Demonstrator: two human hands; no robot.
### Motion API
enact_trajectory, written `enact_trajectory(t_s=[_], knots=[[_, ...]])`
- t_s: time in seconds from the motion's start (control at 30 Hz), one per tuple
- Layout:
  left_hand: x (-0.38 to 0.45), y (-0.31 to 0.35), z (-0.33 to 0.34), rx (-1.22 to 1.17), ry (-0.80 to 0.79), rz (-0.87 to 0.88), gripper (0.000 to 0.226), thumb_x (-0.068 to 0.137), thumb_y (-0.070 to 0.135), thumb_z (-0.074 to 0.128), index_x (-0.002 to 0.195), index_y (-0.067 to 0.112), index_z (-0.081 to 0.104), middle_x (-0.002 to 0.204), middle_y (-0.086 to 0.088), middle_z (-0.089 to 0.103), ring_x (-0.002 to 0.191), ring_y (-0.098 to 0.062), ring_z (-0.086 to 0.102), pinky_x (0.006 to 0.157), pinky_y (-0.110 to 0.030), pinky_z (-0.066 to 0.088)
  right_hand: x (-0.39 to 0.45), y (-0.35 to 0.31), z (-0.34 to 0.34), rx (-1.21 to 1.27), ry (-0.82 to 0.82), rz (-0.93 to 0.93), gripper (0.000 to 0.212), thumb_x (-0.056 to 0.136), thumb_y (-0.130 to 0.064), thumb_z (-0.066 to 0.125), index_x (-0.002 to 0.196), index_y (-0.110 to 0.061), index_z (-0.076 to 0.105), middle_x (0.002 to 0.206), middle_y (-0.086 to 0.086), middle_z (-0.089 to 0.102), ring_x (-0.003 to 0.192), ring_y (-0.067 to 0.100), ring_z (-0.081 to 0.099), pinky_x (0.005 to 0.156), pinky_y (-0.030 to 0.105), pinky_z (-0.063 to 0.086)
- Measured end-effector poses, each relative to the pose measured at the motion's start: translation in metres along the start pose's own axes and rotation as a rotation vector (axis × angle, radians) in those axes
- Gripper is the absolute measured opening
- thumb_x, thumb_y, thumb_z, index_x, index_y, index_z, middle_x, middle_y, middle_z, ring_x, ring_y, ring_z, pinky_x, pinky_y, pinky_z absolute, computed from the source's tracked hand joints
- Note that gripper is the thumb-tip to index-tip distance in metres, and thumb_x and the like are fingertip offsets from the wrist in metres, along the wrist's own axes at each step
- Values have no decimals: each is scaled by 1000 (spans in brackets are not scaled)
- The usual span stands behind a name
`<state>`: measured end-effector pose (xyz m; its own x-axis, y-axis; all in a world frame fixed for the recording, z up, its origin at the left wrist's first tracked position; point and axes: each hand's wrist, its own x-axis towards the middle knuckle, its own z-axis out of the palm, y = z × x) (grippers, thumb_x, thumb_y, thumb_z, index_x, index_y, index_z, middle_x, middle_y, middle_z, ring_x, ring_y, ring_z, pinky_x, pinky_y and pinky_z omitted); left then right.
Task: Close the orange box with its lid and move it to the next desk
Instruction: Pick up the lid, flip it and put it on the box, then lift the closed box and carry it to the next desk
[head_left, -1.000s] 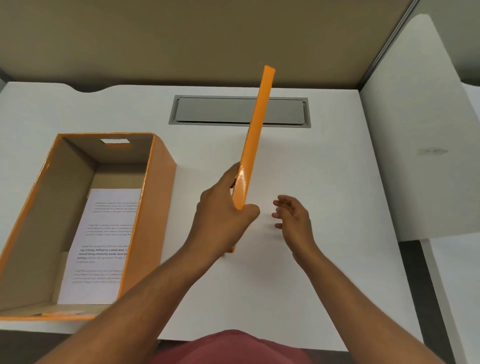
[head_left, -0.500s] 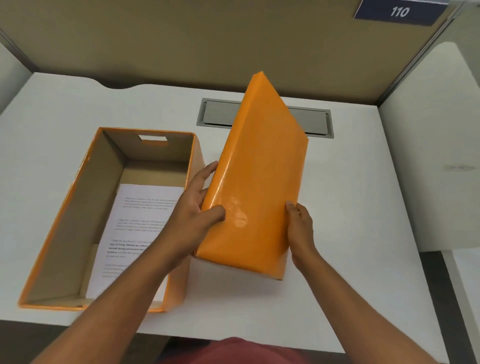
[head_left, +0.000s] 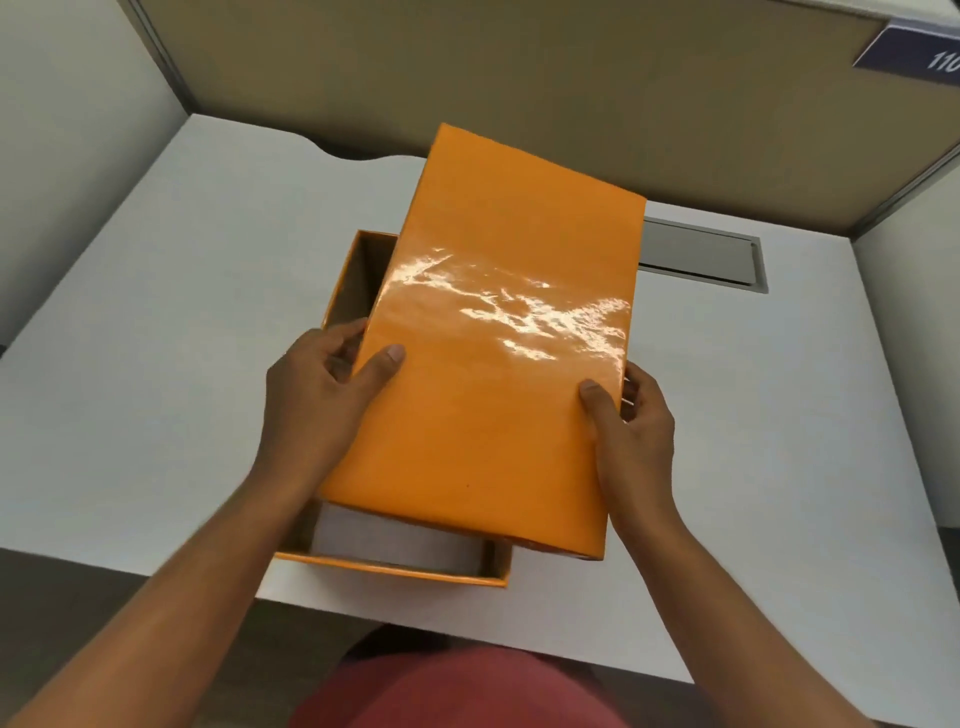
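Note:
The glossy orange lid (head_left: 498, 353) hovers over the open orange box (head_left: 395, 571), skewed a little to the right and covering most of it. My left hand (head_left: 322, 395) grips the lid's left edge with the thumb on top. On the lid's right edge, my right hand (head_left: 631, 431) holds it the same way. Only the box's near rim, its far left corner (head_left: 358, 270) and a strip of white paper (head_left: 384, 538) inside show below the lid.
The box stands on a white desk (head_left: 156, 364) near its front edge. A grey cable hatch (head_left: 701, 257) lies at the back right. Tan partition walls close the back and sides. A blue number plate (head_left: 914, 54) hangs at the top right.
The lid went from standing on edge in my left hand to lying flat, held by both hands, and moved left over the box. My view shifted left too.

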<state>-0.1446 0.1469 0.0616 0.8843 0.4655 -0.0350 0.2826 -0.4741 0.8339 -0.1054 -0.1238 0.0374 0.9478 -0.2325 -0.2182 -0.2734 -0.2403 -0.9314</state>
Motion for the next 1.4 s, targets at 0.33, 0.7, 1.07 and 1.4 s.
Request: enact_trajectory(t_s=[0.33,0.7,1.07,1.4], knots=[[-13,-79,-46,33,11,-84,53,95,52,64,140,25,65,113,3,58,85,2,55,72,-18,39,-45,8,61,-122,-49,29,52,104,-34,65,154,-30,49,155,-5,52,120,12,54,90,31,48],[-15,-99,-49,-6,-16,-89,46,97,48,66,138,28,66,108,2,61,87,2,57,73,-16,39,-63,22,76,-284,-68,1,52,107,-34,59,157,-29,44,132,-15,46,116,9,49,99,34,42],[-17,-119,-40,25,-49,-55,61,92,62,58,138,22,64,114,7,58,86,-1,57,70,-23,44,-67,42,83,-470,-98,-94,66,110,-46,48,167,-22,25,163,4,44,145,27,50,111,39,40],[73,-94,-36,7,-140,116,60,98,49,65,151,30,47,144,5,55,103,-12,65,84,-34,54,9,-3,85,-479,-59,-214,66,105,-42,58,161,-15,37,164,11,40,145,32,51,119,54,46]])
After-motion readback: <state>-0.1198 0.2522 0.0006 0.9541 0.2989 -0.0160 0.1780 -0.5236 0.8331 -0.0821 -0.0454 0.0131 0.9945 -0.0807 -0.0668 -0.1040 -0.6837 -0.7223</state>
